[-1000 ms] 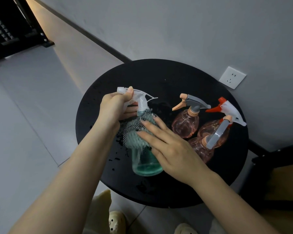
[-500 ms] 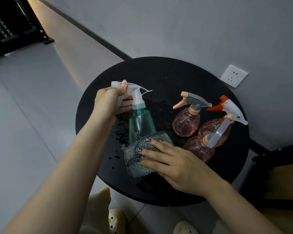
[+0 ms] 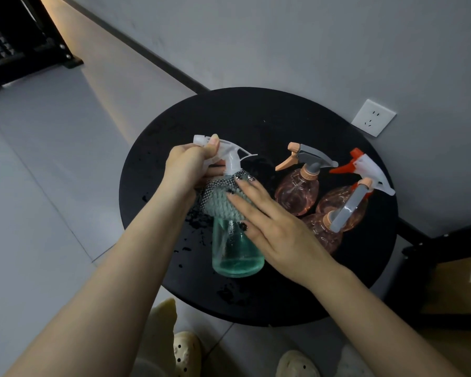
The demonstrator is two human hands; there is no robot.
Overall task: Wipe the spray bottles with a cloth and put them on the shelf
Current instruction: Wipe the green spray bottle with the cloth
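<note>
A green spray bottle (image 3: pixel 235 254) with a white trigger head is held over the round black table (image 3: pixel 256 118). My left hand (image 3: pixel 191 164) grips its trigger head. My right hand (image 3: pixel 272 227) presses a grey-green mesh cloth (image 3: pixel 218 197) against the bottle's upper body near the neck, fingers mostly straight and the thumb on the bottle below the cloth. To the right stand three pink bottles: one with a grey-and-peach head (image 3: pixel 297 194), one with a white-and-red head (image 3: pixel 335 202), and a nearer one with a grey head (image 3: pixel 321 232).
Water drops speckle the table's left side (image 3: pixel 193 227). A white wall socket (image 3: pixel 373 117) sits behind the table. A dark shelf frame (image 3: pixel 19 42) stands at the top left, a dark stand and cardboard box (image 3: pixel 457 287) at the right. Pale shoes (image 3: pixel 186 352) are below.
My right hand slid the cloth from the bottle's lower body up to its neck. My left hand kept hold of the trigger head.
</note>
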